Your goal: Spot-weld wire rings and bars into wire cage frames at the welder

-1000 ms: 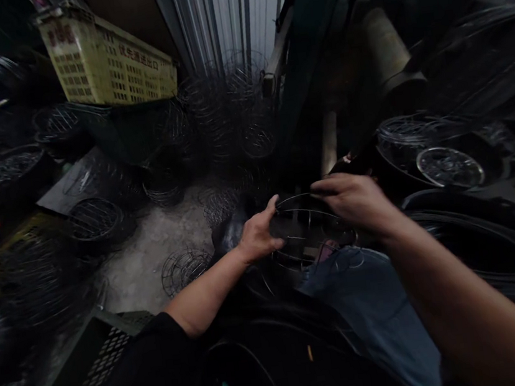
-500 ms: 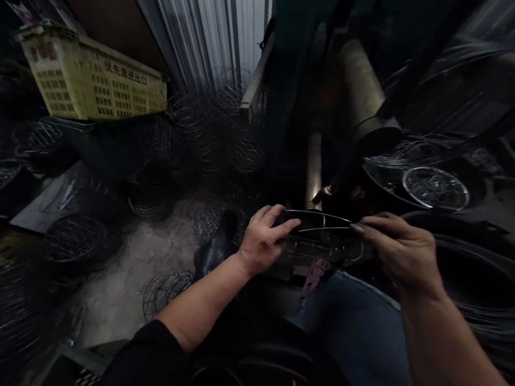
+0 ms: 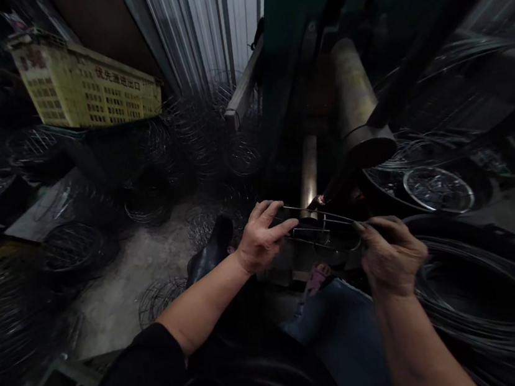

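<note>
Both of my hands hold a round wire frame [image 3: 321, 226] of thin steel rings and cross rods, tilted nearly edge-on in front of me. My left hand [image 3: 259, 238] pinches its left rim with thumb and fingers closed on the wire. My right hand [image 3: 391, 254] grips the right rim with curled fingers. The frame sits just under the tip of a dark machine arm [image 3: 344, 176] and a brass-coloured cylinder [image 3: 354, 96]. My blue-jeaned knee [image 3: 344, 326] is below the frame.
Many wire baskets [image 3: 204, 143] are piled on the concrete floor [image 3: 127, 278] at the left and centre. A yellow plastic crate [image 3: 85, 86] stands on a dark bin. Coils of wire [image 3: 485, 290] lie at my right, with a shiny round frame [image 3: 438, 189] behind them.
The wire frame has tipped from lying flat to nearly edge-on and moved up under the machine arm. My right hand shifted from the far rim to the right rim.
</note>
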`<state>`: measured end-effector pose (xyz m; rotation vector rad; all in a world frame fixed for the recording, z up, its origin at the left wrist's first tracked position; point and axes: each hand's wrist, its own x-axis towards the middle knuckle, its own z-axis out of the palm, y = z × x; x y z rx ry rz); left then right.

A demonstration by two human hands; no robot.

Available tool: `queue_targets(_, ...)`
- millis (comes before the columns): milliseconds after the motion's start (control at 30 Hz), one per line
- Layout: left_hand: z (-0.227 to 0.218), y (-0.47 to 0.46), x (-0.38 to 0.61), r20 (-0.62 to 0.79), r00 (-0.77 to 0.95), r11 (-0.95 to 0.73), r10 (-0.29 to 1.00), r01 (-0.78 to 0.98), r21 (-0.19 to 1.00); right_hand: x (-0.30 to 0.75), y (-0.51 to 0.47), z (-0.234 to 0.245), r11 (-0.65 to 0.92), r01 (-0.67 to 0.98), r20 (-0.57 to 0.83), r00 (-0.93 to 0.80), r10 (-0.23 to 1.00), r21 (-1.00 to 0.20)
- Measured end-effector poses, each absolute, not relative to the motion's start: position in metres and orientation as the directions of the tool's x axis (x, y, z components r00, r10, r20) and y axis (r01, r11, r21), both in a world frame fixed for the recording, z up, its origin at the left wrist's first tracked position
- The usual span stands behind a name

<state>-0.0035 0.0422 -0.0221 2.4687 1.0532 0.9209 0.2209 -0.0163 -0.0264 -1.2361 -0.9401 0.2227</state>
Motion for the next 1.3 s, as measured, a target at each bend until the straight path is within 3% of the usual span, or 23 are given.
queue_targets(400, -0.021, 0.055, 0.005, 0.472, 0.472, -0.667, 0.745, 0.495, 0.557, 0.223, 0.0, -0.033, 0.435, 0.333, 0.536, 0.659, 0.527, -0.837)
queue_targets(933, -0.042, 0.077, 0.004, 0.701, 0.447, -0.801, 0.555, 0.514, 0.306, 0.225, 0.021, -0.037, 0.408, 0.32, 0.509, 0.67, 0.54, -0.855)
queue_targets(1300, -0.036, 0.079, 0.004, 0.678, 0.439, -0.779, 0.589, 0.531, 0.333, 0.224, 0.022, -0.042, 0.467, 0.269, 0.51, 0.677, 0.53, -0.842)
